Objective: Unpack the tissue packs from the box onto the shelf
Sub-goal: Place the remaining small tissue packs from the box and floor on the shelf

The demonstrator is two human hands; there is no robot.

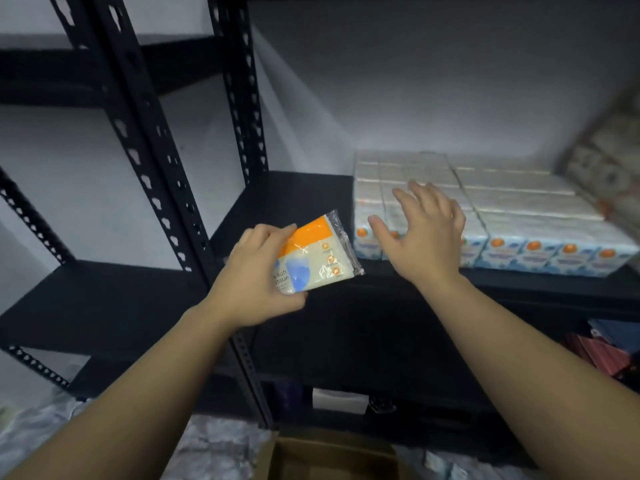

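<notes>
My left hand [252,275] grips a tissue pack [318,256], white with an orange band and a blue patch, in clear wrap, held tilted in front of the black shelf board [287,202]. My right hand [424,230] is spread open with straight fingers, hovering just in front of the stacked tissue packs [526,216] that fill the right part of that shelf in rows. Whether its fingers touch the stack cannot be told. The open cardboard box [332,455] lies below at the bottom edge; its inside is dark.
Black perforated steel uprights [239,98] stand to the left of the shelf bay. A second rack [104,299] is at the left. Patterned packages [609,161] lean at the far right. Red and blue items [606,351] lie on the lower shelf. Crumpled plastic [214,452] covers the floor.
</notes>
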